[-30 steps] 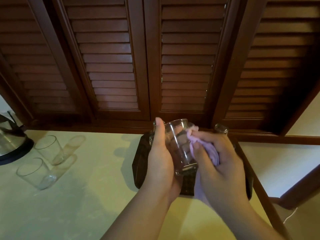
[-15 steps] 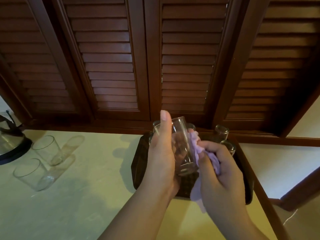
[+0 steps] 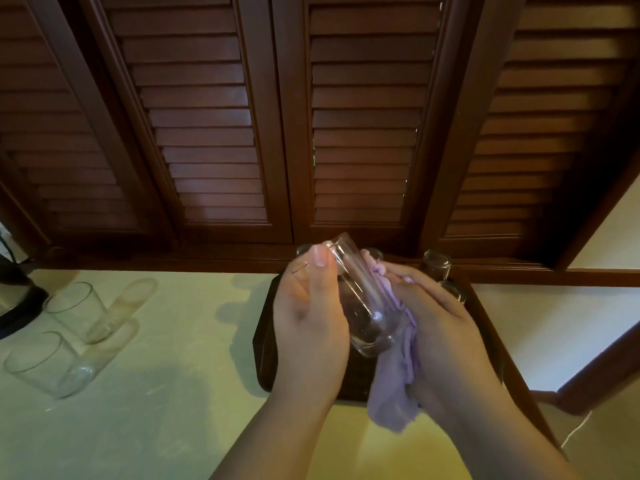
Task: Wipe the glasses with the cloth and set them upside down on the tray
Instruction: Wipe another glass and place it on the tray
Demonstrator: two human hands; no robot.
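My left hand (image 3: 308, 327) grips a clear drinking glass (image 3: 363, 306), tilted with its rim up and away, above the dark wooden tray (image 3: 265, 341). A lilac cloth (image 3: 394, 382) is pressed against the glass's right side by my right hand (image 3: 440, 327), whose fingers curl around it; a loose end hangs below. On the tray's far right corner stand glasses upside down (image 3: 437, 266), partly hidden behind my right hand. Two more glasses (image 3: 74, 310) (image 3: 41, 365) stand upright on the counter at the left.
The pale counter (image 3: 173, 393) ends at a wooden edge on the right, just past the tray. A kettle on a black base (image 3: 14, 299) sits at the far left. Dark louvred shutters (image 3: 207, 133) close off the back.
The glass has tilted further, its rim leaning left and away. My right hand has slid the cloth down along the glass toward its base.
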